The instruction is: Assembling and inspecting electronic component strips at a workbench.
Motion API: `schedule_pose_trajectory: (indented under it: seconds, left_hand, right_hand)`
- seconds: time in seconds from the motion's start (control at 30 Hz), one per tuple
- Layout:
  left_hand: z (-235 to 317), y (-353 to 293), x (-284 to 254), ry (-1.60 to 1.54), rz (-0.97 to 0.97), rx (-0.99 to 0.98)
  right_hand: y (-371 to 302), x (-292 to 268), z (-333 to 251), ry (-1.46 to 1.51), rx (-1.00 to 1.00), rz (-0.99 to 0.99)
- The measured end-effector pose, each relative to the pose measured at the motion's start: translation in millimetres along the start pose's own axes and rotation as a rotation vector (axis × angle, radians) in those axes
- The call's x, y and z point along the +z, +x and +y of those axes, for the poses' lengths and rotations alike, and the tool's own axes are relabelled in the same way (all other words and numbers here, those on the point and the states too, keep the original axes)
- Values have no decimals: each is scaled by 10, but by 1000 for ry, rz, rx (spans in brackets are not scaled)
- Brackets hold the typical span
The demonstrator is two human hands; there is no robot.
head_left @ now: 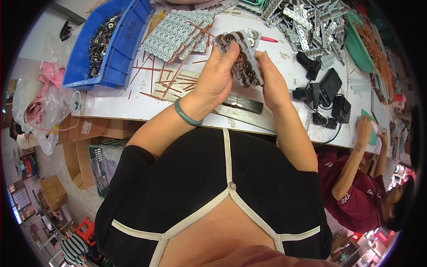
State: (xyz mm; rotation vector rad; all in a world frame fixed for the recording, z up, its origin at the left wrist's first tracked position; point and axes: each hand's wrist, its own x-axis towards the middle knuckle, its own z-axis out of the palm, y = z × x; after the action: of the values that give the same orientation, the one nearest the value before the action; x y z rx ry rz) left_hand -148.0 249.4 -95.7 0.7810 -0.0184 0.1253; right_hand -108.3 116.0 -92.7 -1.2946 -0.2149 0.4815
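A stack of strips carrying dark round metal pieces [243, 67] is raised over the white table. My left hand [219, 71] grips its left side, thumb on top across the round pieces and the other fingers mostly hidden beneath. Against the right edge of the stack rests my right hand [274, 84], its fingers stretched out and the thumb pointing away from me. Below the hands lies a flat metal plate [240, 116] with a dark metal bar [249, 105] on it. Just beyond the stack are a loose silvery round piece [253, 34] and a pink pen [269, 39].
At left stands a blue bin [116, 58] of small metal parts, beside patterned grey sheets [175, 35] and scattered brown slivers [178, 84]. Far right holds a heap of metal-disc strips [307, 26] and a green tray [359, 44]. Black cabled devices [329, 89] lie nearer; another person [356, 187] works at right.
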Motion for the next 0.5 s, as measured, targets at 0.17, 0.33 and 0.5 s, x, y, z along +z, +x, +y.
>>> schedule_pose_trajectory:
  seconds: [0.17,0.33,0.5]
  left_hand:
    - [-67,36,12,-25,0,-61]
    - [48,248,-255,449,-145,185]
    - [127,477,-535,1125,-474,165]
  right_hand:
    - [23,-71,-10,-388,-270,-152]
    - [134,-413,-297,-945,-310,-215]
    - [305,-475,-205,-1409,-297,-303]
